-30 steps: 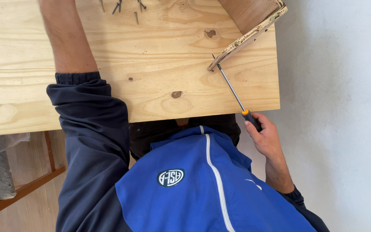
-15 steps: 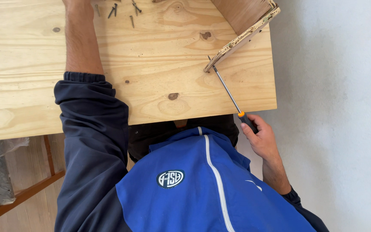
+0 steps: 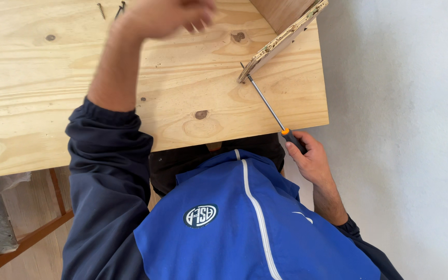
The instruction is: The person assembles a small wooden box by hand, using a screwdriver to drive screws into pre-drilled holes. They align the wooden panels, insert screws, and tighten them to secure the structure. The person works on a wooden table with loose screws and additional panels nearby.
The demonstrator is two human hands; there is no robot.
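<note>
Left hand (image 3: pixel 169 15) has pulled back from the loose screws (image 3: pixel 111 9) toward the person, now blurred over the plywood counter (image 3: pixel 37 98); can't tell how far its grip is open. Right hand (image 3: pixel 309 158) has its grip closed on the screwdriver (image 3: pixel 281 126) handle at the counter's near edge, tip at the corner of the upright chipboard panel (image 3: pixel 281 39).

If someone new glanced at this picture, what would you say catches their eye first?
Probably the long screwdriver, held by the right hand at the pale wooden board's near edge, its tip meeting the corner of an upright chipboard panel. Next, the blurred left hand raised over the board's far side, near a few loose screws.
</note>
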